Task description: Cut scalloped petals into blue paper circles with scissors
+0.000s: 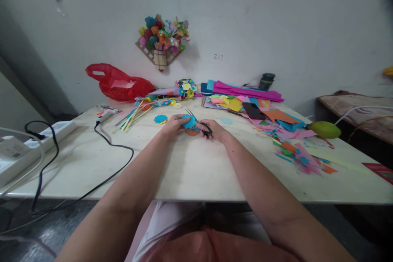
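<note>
My left hand (175,126) pinches a blue paper flower cutout (189,121) by its edge, over the middle of the table. In my right hand (217,131) are scissors, whose dark handles (206,128) sit round the fingers. Their thin blades point up and left, close by the blue cutout; whether they touch it I cannot tell. An orange paper piece (192,132) shows just below the blue one. Left of my hands lie a blue flower cutout (160,119) and a bit of yellow under it. A pale blue paper disc (226,120) rests to the right.
Coloured paper scraps (302,157) cover the right side, near a dark phone (253,110) and a green fruit-like object (325,129). A red plastic bag (119,84), paper strips (135,114), a corded glue gun (106,115) and a power strip (55,137) are at left.
</note>
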A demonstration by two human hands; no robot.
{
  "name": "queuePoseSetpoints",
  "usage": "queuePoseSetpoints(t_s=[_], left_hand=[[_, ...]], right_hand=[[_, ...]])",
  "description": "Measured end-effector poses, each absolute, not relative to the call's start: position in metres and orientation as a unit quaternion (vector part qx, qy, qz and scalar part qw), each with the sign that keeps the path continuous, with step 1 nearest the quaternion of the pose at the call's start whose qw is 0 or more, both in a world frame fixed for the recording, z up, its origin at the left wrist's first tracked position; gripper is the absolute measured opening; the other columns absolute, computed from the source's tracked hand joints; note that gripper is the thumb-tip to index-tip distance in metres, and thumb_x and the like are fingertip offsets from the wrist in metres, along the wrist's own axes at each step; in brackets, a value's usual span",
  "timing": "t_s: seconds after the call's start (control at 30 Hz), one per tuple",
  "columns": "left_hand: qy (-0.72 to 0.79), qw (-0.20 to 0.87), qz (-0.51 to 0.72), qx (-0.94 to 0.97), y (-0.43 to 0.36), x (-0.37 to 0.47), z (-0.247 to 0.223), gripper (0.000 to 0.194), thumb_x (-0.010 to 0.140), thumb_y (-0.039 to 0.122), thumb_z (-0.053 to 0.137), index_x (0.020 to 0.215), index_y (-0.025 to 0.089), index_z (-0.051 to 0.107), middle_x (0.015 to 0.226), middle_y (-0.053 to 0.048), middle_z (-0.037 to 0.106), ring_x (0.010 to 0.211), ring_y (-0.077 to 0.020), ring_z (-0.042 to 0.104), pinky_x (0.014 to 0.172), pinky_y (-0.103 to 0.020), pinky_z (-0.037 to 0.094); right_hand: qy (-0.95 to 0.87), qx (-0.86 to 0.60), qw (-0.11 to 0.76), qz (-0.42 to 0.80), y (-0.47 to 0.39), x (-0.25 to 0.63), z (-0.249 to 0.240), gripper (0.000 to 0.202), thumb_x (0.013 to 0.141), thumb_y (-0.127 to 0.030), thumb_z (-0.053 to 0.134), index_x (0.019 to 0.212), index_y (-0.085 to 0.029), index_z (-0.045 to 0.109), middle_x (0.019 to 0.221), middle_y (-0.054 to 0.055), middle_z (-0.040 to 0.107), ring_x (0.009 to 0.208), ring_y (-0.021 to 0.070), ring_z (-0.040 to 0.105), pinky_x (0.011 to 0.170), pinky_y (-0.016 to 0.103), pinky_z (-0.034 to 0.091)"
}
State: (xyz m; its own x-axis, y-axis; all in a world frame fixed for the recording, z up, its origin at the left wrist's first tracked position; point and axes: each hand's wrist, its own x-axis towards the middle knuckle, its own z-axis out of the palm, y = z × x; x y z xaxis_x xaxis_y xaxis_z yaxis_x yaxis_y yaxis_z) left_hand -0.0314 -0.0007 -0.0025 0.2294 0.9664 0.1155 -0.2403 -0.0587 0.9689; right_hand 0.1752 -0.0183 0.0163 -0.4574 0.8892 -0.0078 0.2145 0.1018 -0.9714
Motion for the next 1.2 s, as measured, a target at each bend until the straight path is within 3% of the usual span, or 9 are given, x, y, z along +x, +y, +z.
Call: queuePoseSetpoints(t_s=[0.47,0.83,1.07,1.2], left_hand=[[0.367,0.574,0.517,0.519,-0.0033,-0.0283,0.0006,0.031,0.066,0.037,0.091,0.074,0.014,0.072,0.07,-0.004,0.071,0.061,-0.0123,0.065,0.061,-0.023,0.052],[0.355,0.585,0.511,0.521,-0.004,-0.0288,0.0003,0.039,0.063,0.041,0.093,0.075,0.012,0.07,0.073,-0.007,0.073,0.06,-0.0145,0.067,0.06,-0.024,0.055],[0.362,0.566,0.484,0.56,-0.0063,-0.0302,0.0026,0.043,0.069,0.05,0.088,0.072,0.014,0.066,0.06,-0.005,0.067,0.046,-0.0117,0.057,0.045,-0.023,0.046],[0.37,0.557,0.492,0.558,-0.0071,-0.0296,0.0035,0.044,0.068,0.049,0.089,0.072,0.014,0.064,0.061,-0.003,0.066,0.046,-0.0098,0.057,0.046,-0.021,0.047]], right_hand=[[-0.67,-0.413,0.324,0.524,-0.0157,0.1755,0.0131,0.026,0.087,-0.035,0.07,0.073,-0.017,0.06,0.053,-0.003,0.06,0.036,0.0056,0.048,0.032,0.016,0.025],[-0.65,-0.424,0.341,0.531,-0.0204,0.1704,0.0183,0.023,0.082,-0.029,0.071,0.068,-0.016,0.059,0.046,-0.005,0.055,0.035,0.0056,0.044,0.032,0.016,0.023],[-0.649,-0.424,0.351,0.524,-0.0202,0.1727,0.0187,0.023,0.084,-0.031,0.071,0.071,-0.016,0.06,0.05,-0.003,0.058,0.036,0.0058,0.046,0.032,0.016,0.024],[-0.642,-0.427,0.359,0.527,-0.0195,0.1735,0.0187,0.02,0.086,-0.029,0.07,0.073,-0.016,0.061,0.051,-0.003,0.059,0.036,0.006,0.047,0.032,0.016,0.025]])
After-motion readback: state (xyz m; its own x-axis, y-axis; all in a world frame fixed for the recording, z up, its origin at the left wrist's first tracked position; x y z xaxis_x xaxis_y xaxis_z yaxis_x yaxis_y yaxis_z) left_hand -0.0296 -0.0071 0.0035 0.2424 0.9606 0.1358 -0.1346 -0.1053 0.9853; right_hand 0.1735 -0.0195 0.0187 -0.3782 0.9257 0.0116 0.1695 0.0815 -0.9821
